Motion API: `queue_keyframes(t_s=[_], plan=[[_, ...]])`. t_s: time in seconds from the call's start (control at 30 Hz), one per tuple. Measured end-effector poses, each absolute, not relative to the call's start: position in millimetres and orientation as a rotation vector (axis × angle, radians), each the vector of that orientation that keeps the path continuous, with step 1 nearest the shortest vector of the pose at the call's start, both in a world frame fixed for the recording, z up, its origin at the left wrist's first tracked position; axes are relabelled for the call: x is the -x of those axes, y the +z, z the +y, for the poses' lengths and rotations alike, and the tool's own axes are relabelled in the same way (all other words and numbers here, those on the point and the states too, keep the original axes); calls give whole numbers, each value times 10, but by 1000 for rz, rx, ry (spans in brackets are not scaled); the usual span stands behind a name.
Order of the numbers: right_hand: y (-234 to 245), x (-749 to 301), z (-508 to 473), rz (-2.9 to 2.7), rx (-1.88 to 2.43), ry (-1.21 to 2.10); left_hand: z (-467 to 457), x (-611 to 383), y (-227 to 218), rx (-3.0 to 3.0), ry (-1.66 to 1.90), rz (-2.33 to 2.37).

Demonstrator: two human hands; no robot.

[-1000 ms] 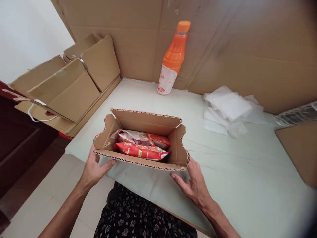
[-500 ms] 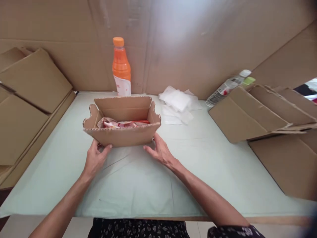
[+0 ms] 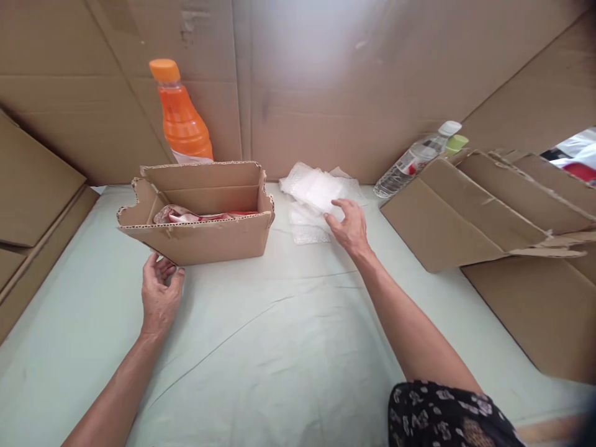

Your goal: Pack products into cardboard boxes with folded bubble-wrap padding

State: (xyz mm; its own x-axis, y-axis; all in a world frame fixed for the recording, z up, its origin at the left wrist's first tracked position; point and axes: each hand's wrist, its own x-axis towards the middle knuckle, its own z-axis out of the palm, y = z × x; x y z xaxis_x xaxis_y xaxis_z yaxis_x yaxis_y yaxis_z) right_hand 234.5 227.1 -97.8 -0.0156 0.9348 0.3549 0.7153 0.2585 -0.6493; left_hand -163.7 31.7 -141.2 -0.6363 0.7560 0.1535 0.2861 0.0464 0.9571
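A small open-topped cardboard box (image 3: 218, 245) stands on the table cloth, with a red and white package (image 3: 200, 217) lying low inside it. My left hand (image 3: 161, 288) is just below the box's front left corner, its fingers loosely curled and the thumb apart; nothing shows in it. Whether its fingertips touch the box I cannot tell. Over at the right, my right hand (image 3: 348, 226) reaches the edge of a pile of white bubble wrap sheets (image 3: 316, 189). Its thumb and fingers are spread apart above the sheets, and no sheet is pinched between them.
Behind the box an orange drink bottle (image 3: 186, 127) stands against the cardboard wall (image 3: 302, 81). A clear bottle (image 3: 414, 161) leans at the back right beside stacked cardboard boxes (image 3: 465, 211). More cardboard (image 3: 37, 186) lines the left side. Pale green cloth (image 3: 261, 347) covers the table.
My right hand has left the box and moved right to the bubble wrap. My left hand has loosened from the box's left corner. The view has shifted, and the box now appears further left.
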Motion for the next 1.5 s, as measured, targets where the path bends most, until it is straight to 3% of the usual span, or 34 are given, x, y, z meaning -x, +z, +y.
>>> queue_keyframes(t_s=[0.3, 0.53, 0.7, 0.97, 1.17, 1.3, 1.4, 1.5], plan=[[-842, -2362, 2498, -1497, 1539, 405, 365, 1620, -1419, -1112, 1663, 1936], [-889, -2280, 1003, -1213, 1379, 719, -199, 1269, -1165, -1061, 1620, 2007], [-1121, -1938, -136, -1234, 1368, 979, -842, 514, -1095, -1040, 1237, 1548], [-1240, -1666, -1013, -1845, 1280, 720, -918, -37, -965, -1067, 1030, 1348], [-1141, -1587, -1204, -1353, 1344, 1289, -869, 87, -929, -906, 1127, 1379], [-946, -1669, -1400, -1495, 1251, 1614, -684, 360, -938, -890, 1064, 1469], [-788, -1843, -1440, -1750, 1151, 1521, -608, 658, -946, -898, 1010, 1577], [-758, -2055, -1324, -1894, 1213, 1189, -718, 893, -927, -1040, 1070, 1866]])
